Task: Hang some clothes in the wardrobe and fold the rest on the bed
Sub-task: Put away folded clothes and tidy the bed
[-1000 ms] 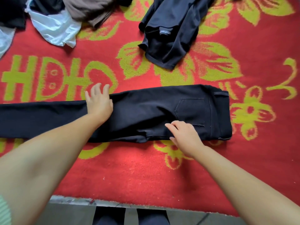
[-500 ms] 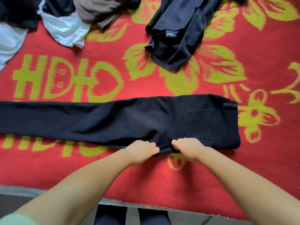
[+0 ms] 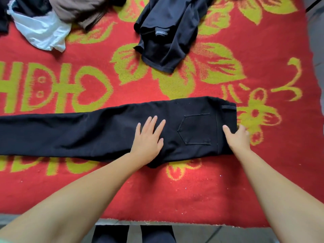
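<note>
Red blanket (image 3: 228, 190) with yellow-green flowers and lettering covers the bed; its near edge runs along the bottom of the head view.

Black trousers (image 3: 78, 134) lie flat across the blanket, folded lengthwise, one leg on the other. Legs run off the left edge; waistband at the right, back pocket (image 3: 196, 128) facing up.

Dark navy garment (image 3: 166, 35) lies crumpled at top centre, well apart from the trousers. Heap at top left: a white garment (image 3: 42, 34) with a brown garment (image 3: 77, 9) on it.

Change from half a second ago: both hands were then curled close together at the near edge of the trousers, below the pocket. They have since separated and moved up onto the cloth. Trousers' lie is much the same.

Left hand (image 3: 149, 139): palm down on the seat area, just left of the pocket. Fingers (image 3: 154, 123) straight and slightly spread, flat on the fabric, gripping nothing.

Right hand (image 3: 238, 137): at the waistband end, right of the pocket. Thumb (image 3: 227, 130) lies on top of the cloth; the other fingers curl over the waistband edge, tips hidden. Whether it pinches the cloth or only rests against it, cannot tell.
</note>
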Tool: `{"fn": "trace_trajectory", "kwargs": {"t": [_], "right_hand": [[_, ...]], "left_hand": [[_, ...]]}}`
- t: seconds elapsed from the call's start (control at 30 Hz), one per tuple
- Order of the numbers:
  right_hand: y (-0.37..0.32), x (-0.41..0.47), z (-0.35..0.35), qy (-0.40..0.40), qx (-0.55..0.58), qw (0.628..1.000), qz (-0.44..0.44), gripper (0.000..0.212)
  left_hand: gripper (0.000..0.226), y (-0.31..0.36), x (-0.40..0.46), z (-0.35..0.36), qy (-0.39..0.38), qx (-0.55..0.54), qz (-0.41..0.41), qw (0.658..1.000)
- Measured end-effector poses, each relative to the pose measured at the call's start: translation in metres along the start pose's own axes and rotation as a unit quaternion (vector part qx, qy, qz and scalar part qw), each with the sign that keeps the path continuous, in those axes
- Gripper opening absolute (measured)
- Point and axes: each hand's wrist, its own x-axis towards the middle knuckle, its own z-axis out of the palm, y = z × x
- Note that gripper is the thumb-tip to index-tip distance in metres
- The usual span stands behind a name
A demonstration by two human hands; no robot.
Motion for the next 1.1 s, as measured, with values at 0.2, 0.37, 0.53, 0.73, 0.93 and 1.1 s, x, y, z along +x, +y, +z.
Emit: {"fn": "trace_trajectory", "kwargs": {"t": [0.2, 0.37, 0.53, 0.73, 0.93, 1.1], "right_hand": [[-0.011, 0.003, -0.025, -0.120, 0.081, 0.989, -0.042, 0.021], [-0.063, -0.046, -0.046, -0.122, -0.017, 0.958, -0.259, 0.017], [-0.132, -0.128, 0.000, -0.212, -0.058, 0.904, -0.366, 0.069], [-0.156, -0.201, 0.124, -0.378, -0.120, 0.852, -0.342, 0.072], [-0.119, -0.172, 0.119, -0.068, -0.024, 0.926, -0.371, 0.046], [-0.104, -0.149, 0.123, -0.058, -0.291, 0.880, -0.371, 0.065]], "left_hand": [[0.067, 0.024, 0.022, 0.029, -0.219, -0.065, -0.104, 0.968], [0.043, 0.003, 0.019, -0.007, -0.201, -0.421, -0.203, 0.861], [0.062, -0.043, 0.009, -0.051, -0.168, -0.728, -0.281, 0.602], [0.074, -0.120, -0.028, -0.066, -0.096, -0.758, -0.292, 0.575], [0.051, -0.150, -0.051, -0.046, 0.168, -0.346, -0.277, 0.880], [0.071, -0.097, -0.047, -0.020, 0.089, 0.012, -0.023, 0.996]]}}
